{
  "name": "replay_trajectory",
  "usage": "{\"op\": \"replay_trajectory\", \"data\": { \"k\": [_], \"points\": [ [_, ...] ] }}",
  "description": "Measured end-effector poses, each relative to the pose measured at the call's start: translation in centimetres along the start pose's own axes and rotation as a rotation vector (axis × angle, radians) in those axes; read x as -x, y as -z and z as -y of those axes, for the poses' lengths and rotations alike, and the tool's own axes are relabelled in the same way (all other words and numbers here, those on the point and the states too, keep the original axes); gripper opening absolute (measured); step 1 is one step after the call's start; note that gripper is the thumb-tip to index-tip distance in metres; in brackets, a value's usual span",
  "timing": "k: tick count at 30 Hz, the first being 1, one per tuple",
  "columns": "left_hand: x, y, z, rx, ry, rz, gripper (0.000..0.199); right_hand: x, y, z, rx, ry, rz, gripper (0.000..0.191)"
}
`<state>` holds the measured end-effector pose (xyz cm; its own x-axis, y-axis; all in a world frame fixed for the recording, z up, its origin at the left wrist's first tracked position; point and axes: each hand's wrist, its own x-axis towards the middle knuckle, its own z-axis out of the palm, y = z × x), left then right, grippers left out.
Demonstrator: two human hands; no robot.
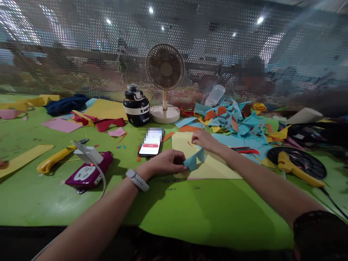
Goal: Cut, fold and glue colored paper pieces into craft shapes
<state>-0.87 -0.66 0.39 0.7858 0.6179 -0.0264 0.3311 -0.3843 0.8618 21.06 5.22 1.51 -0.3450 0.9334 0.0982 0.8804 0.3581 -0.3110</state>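
My left hand (174, 162), with a pale band on its wrist, pinches a folded light-blue paper piece (192, 162) by its left end. The piece stands out over a pale yellow sheet (217, 169) on the table. Just beyond it, my right hand (205, 140) is low over the same sheet with its fingers pressed together. Whatever those fingertips hold, if anything, is too small to make out. Tiny orange-red bits (189, 143) lie on the sheet beside them. Red-handled scissors (246, 150) rest partly under my right forearm.
Blue and orange paper scraps (231, 116) are heaped at the back right. A yellow glue gun (299, 170) lies on a black round tray (315, 161). Left of my hands are a phone (151, 141), a purple power strip (89, 174) and a yellow-handled tool (58, 156). Behind stand a bottle (136, 108) and fan (165, 69).
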Motion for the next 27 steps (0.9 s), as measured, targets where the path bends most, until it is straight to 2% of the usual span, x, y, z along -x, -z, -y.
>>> {"op": "replay_trajectory", "data": {
  "k": [5, 11, 17, 22, 25, 27],
  "points": [
    [0.0, 0.0, -0.1, 0.001, 0.007, 0.000, 0.022, 0.0, -0.2, -0.1, -0.036, -0.017, -0.026, 0.012],
    [0.0, 0.1, -0.1, 0.019, 0.018, 0.008, 0.023, 0.5, 0.1, -0.3, -0.186, -0.064, -0.070, 0.009],
    [-0.1, 0.2, 0.1, 0.063, 0.010, -0.009, 0.022, 1.5, 2.4, -0.2, -0.397, -0.060, -0.106, 0.007],
    [-0.1, 0.3, -0.2, 0.136, 0.040, -0.010, 0.025, 4.6, 4.8, 1.5, -0.600, -0.035, -0.129, 0.023],
    [-0.1, 0.3, -0.5, 0.180, 0.052, 0.023, 0.025, 7.2, 4.7, 3.1, -0.734, -0.029, -0.053, 0.025],
    [-0.1, 0.3, -0.7, 0.195, 0.053, 0.026, 0.025, 8.5, 4.0, 3.9, -0.724, -0.012, -0.020, 0.023]
  ]
}}
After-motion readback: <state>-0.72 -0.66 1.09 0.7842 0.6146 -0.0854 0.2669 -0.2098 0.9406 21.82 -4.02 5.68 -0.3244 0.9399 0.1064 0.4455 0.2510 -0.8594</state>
